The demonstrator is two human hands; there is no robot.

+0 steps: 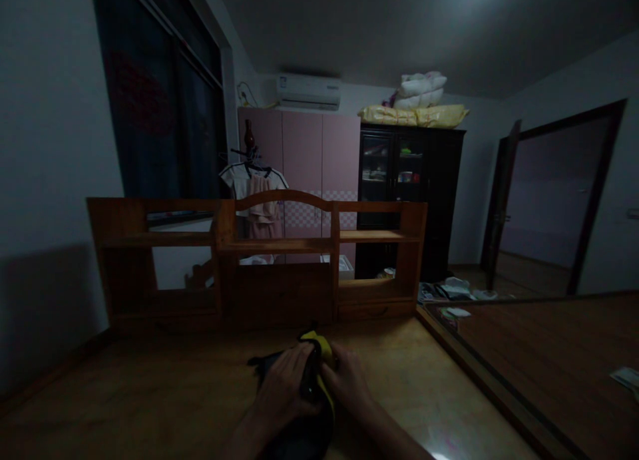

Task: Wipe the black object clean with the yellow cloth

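Observation:
A soft black-and-yellow bag point(304, 439) rests on the light wooden surface directly in front of me. Its yellow part shows at the top and along the right side; the dim light hides finer detail. My left hand point(285, 383) lies over the black side, fingers bent round it. On the yellow edge, my right hand point(351, 378) is closed, thumb and fingers pinching the material. A dark strap or tab sticks out at the bag's left. My hands cover much of its middle.
Beyond the wooden surface point(150, 393) stands a wooden shelf unit point(277, 245). A raised wooden edge point(474, 370) runs along the right. Farther back are a pink wardrobe point(302, 150), a dark cabinet point(444, 187), hanging clothes point(259, 194) and an open door point(506, 194).

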